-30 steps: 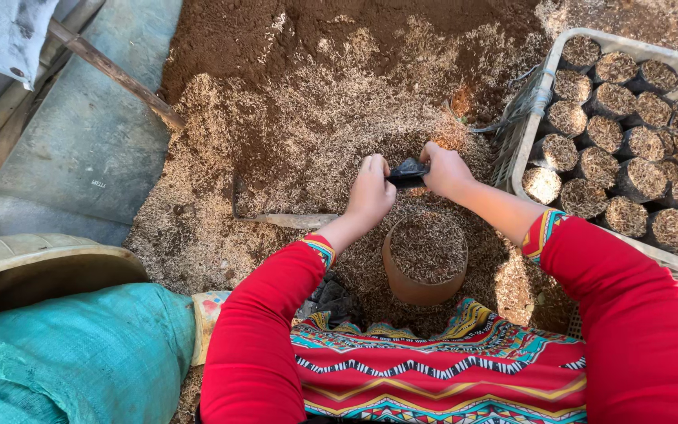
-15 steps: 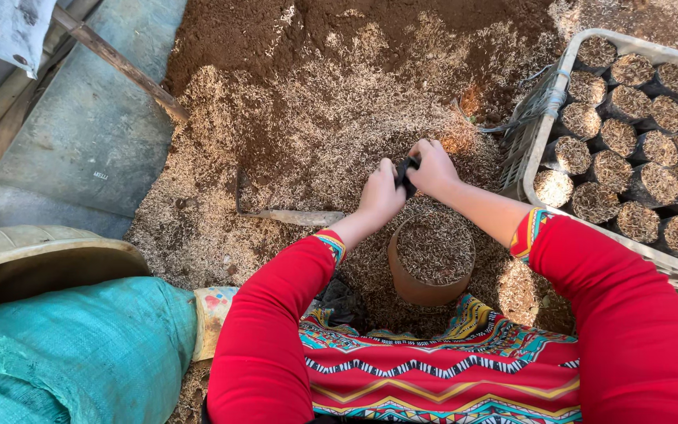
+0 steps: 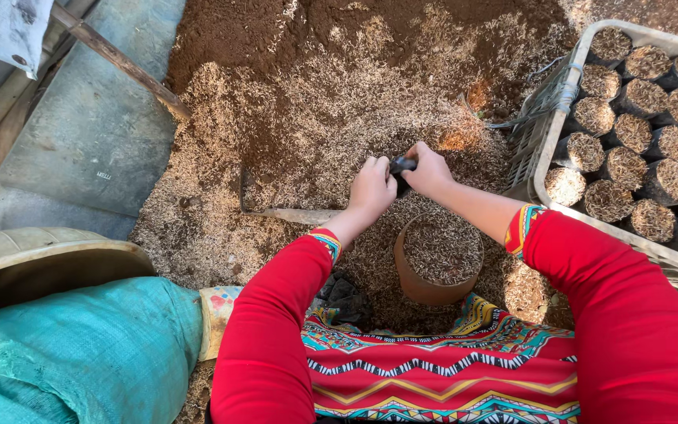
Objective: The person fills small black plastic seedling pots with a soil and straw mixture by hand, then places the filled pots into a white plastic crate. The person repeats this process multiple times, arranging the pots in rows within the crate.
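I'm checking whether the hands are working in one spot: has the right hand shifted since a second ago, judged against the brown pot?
No. The right hand stays just beyond the far rim of the brown pot, its grip shut on the small black bag.

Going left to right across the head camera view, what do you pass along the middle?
Grey metal sheet → trowel blade → left hand → small black bag held by both hands → right hand → crate of filled bags.
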